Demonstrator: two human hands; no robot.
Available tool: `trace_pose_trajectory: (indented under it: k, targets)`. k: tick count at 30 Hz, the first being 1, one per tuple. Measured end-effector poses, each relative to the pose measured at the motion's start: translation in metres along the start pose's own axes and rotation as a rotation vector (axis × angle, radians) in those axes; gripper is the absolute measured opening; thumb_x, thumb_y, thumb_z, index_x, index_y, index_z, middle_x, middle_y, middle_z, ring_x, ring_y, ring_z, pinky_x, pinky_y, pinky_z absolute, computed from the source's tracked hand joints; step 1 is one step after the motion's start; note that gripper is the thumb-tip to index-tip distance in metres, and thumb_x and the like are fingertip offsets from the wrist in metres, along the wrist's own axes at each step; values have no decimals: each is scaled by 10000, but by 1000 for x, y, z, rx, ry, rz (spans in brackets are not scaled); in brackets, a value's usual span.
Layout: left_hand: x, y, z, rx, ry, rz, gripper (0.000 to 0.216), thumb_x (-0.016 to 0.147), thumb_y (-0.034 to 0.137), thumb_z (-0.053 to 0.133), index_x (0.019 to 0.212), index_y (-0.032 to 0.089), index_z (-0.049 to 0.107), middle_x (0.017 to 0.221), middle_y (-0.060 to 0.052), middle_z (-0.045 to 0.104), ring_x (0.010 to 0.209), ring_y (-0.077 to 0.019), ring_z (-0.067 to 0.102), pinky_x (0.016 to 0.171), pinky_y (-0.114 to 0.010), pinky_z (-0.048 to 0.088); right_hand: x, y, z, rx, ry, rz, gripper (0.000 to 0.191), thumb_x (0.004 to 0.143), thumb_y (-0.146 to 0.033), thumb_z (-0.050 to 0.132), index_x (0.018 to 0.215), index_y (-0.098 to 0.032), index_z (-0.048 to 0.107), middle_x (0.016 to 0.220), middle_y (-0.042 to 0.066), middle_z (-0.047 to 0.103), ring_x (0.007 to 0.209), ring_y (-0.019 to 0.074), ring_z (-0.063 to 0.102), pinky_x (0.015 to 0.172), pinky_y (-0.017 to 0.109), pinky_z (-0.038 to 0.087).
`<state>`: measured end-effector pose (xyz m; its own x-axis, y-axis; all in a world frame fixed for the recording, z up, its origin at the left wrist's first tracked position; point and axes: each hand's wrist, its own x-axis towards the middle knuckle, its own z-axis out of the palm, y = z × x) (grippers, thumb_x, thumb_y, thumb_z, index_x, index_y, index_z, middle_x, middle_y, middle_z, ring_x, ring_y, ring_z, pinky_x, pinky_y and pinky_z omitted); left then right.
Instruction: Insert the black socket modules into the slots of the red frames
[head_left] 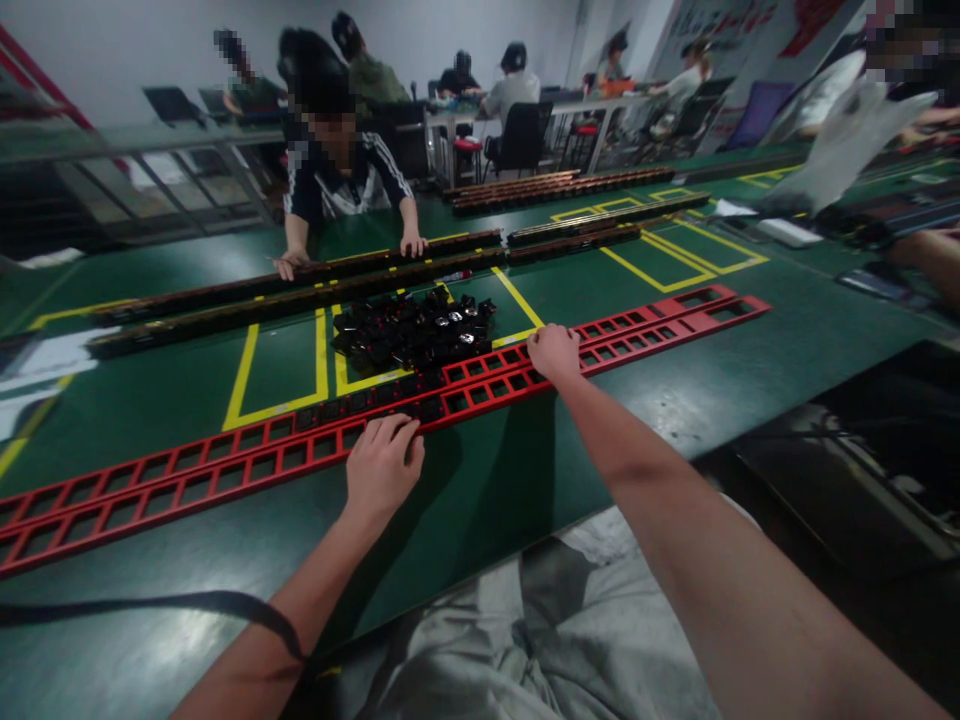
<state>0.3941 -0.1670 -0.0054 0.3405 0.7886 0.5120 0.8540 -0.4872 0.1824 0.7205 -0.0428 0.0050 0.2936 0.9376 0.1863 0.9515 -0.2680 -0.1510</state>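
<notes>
Two long red slotted strips (645, 330) lie side by side across the green table (487, 490), running from lower left to upper right. A run of their slots near the middle holds small black parts (375, 403). My left hand (384, 462) rests on the near strip, fingers curled down over the filled slots. My right hand (553, 352) is closed in a loose fist and presses on the strips further right. Just beyond the strips lies a heap of loose black switch parts (412, 330) with red marks.
Across the table a person in a dark striped top has both hands (412, 243) on long dark strips (300, 285). More dark strips (570, 185) lie further back. Yellow lines mark the tabletop. Other people sit at desks behind. A black tray (847, 470) is at right.
</notes>
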Motion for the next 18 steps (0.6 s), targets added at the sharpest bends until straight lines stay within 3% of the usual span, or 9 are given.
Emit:
trace_pose_trajectory:
  k: [5, 14, 18]
  targets:
    - [5, -4, 3, 7, 13, -9, 225, 951, 259, 514, 1033, 210, 718, 1104, -80, 716, 1018, -257, 637, 888, -395, 517, -1, -1, -1, 14, 1, 5, 422, 966, -242, 344, 1070, -75, 718, 1140, 208, 684, 1090, 286, 571, 1018, 430, 313]
    - [9, -1, 0, 59, -32, -40, 224, 963, 274, 485, 953, 224, 703, 945, -67, 713, 918, -239, 641, 717, -351, 490, 0, 0, -1, 18, 7, -9, 428, 971, -245, 338, 1033, -78, 727, 1121, 201, 690, 1087, 294, 584, 1021, 433, 321]
    - [26, -21, -2, -67, -102, -58, 231, 963, 315, 480, 900, 242, 691, 925, -44, 713, 891, -212, 652, 707, -317, 507, -1, -1, -3, 13, -4, 0, 420, 971, -237, 340, 1033, -81, 725, 1122, 204, 692, 1081, 290, 591, 1015, 426, 321]
